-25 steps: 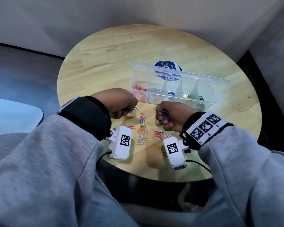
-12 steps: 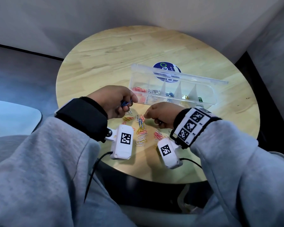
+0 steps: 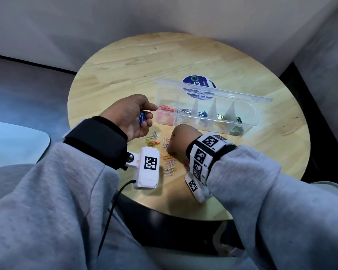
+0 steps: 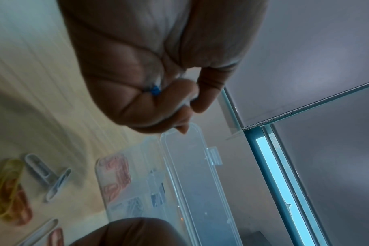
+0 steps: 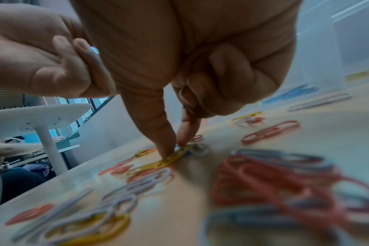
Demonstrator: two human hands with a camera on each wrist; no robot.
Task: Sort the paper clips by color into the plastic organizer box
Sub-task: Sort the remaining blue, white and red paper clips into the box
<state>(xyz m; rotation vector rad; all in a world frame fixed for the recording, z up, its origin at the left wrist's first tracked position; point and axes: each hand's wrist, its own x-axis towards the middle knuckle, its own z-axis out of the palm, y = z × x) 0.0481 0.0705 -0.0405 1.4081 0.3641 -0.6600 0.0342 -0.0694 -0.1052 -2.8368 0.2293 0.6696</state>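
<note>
Several blue clips (image 3: 142, 118) sit bunched in the left hand (image 3: 132, 116), just left of the box (image 3: 248, 117), with the palm turned up and the fingers curled loosely round them. That loose hold is the first risk, I judge: if the hand tips on its way over the box, the bunch could spill into the red or silver section, which it must cross before reaching the blue one.

Right of that hand, in front of the box, the right hand (image 3: 180, 139) is down in the loose pile (image 3: 169, 165) on the table (image 3: 125, 61). In the right wrist view its thumb and forefinger (image 5: 158, 133) pinch at a blue clip (image 5: 186, 152) lying against a yellow clip (image 5: 158, 164), while the other fingers are curled into the palm. Clips here overlap, so the yellow one may hook on and travel along, ending in the wrong section.

Taking the box from its left end: red clips (image 3: 166, 109), then silver clips (image 3: 184, 111), then blue clips in the box (image 3: 203, 114), then gold clips (image 3: 222, 117), then green clips (image 3: 238, 119) at the right end. Its clear lid (image 3: 213, 90) stands open behind. Red, yellow, silver and white clips remain on the table, so plenty of sorting is left.
</note>
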